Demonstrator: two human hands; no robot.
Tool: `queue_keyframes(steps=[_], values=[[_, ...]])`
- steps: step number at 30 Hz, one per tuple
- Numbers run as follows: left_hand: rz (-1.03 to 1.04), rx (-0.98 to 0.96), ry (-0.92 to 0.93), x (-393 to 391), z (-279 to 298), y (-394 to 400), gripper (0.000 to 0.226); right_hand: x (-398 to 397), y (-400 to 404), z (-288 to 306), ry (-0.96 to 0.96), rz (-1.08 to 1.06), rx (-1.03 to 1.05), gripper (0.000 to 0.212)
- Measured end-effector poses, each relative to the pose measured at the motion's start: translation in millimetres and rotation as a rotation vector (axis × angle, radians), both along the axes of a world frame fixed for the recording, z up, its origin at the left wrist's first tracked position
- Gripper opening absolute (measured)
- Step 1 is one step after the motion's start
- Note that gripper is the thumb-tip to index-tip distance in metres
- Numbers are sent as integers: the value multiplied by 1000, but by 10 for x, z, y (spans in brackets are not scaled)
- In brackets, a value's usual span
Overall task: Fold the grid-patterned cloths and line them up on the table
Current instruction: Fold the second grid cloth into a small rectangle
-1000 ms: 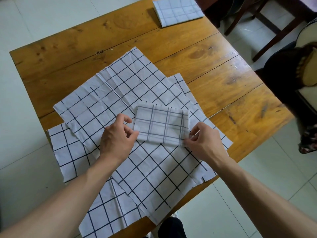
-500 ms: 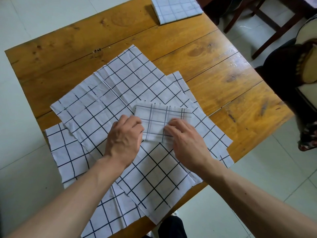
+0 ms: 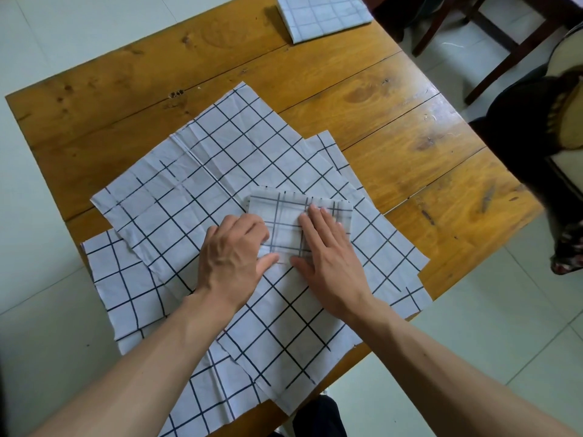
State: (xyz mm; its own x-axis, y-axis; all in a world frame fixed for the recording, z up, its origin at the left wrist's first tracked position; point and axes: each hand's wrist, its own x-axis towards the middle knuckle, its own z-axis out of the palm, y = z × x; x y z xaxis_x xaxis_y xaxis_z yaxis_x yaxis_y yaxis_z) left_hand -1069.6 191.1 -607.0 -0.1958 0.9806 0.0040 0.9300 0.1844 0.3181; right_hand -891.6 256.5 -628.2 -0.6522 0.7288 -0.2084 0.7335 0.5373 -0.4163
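A small folded cloth (image 3: 299, 222) lay near the middle of the wooden table (image 3: 126, 99), resting on top of a large unfolded cloth (image 3: 202, 184) spread flat and turned at an angle to the table edges. The right hand (image 3: 328, 257) lay palm down on the folded cloth, fingers straight and close together, pressing it flat, with the fingertips (image 3: 314, 209) pointing toward 11 o'clock and reaching almost to its far edge. The left hand (image 3: 233, 257) sat at the folded cloth's 8 o'clock corner, its fingers bent over the edge and its thumb stretched toward the right hand (whether it pinched the fabric or only pressed on it could not be told).

Under the large cloth lay a second unfolded cloth (image 3: 126, 285), showing at 8 o'clock and running off the near edge of the table, with another grid-patterned edge (image 3: 331, 146) peeking out at 1 o'clock. At the table's far corner, around 12 o'clock, sat another folded cloth (image 3: 321, 14), well apart from the hands. A dark wooden chair (image 3: 492, 29) stood on the tiled floor (image 3: 504, 326) beyond the table at 1 o'clock.
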Motion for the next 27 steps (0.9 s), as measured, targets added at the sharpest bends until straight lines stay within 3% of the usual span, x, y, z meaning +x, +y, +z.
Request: queue_keyframes(steps=[5,13,16,22,27], values=[[17,-5,-128,-174,-70,-103,32,245,156,34,-112,47,18,72],[17,2,-88,-150,13,-142,37,403,405,158,-186,100,-31,92],[-115,58,-45,66,24,-23,46,367,391,188,-185,82,-44,94],[-419,-345,61,307,-52,402,77,353,383,205,-173,55,-63,94],[-306,-487,221,93,-68,322,82,419,382,122,-170,98,-14,94]])
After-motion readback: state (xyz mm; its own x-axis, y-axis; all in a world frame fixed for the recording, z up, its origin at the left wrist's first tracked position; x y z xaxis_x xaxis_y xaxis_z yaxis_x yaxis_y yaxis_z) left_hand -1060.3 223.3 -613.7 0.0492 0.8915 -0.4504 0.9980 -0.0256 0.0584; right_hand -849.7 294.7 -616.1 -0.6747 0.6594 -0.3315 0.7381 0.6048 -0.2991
